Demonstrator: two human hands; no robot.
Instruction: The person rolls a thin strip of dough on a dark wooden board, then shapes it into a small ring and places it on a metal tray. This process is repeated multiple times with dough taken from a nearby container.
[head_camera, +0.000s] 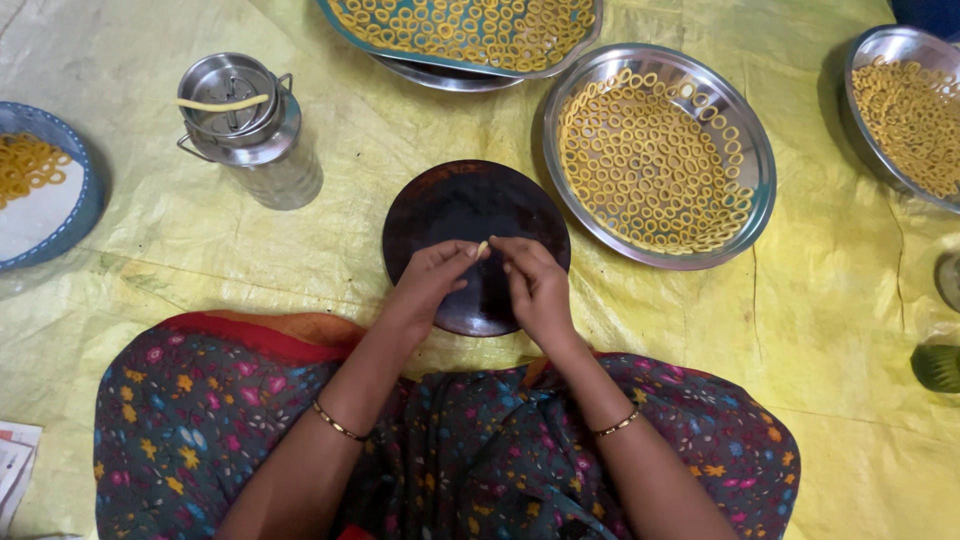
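My left hand (432, 272) and my right hand (533, 282) meet over a dark round board (462, 205) on the floor. Their fingertips pinch a small yellow piece of dough (483, 246) between them. A steel plate (758, 160) filled with several yellow dough rings sits just right of the board. A steel press canister (243, 125) with a strand of dough across its top stands to the left.
A yellow plastic sheet (830, 330) covers the floor. More trays of rings sit at the top (585, 45), far right (870, 50) and far left (70, 215). My patterned lap fills the bottom. A green object (937, 367) lies at the right edge.
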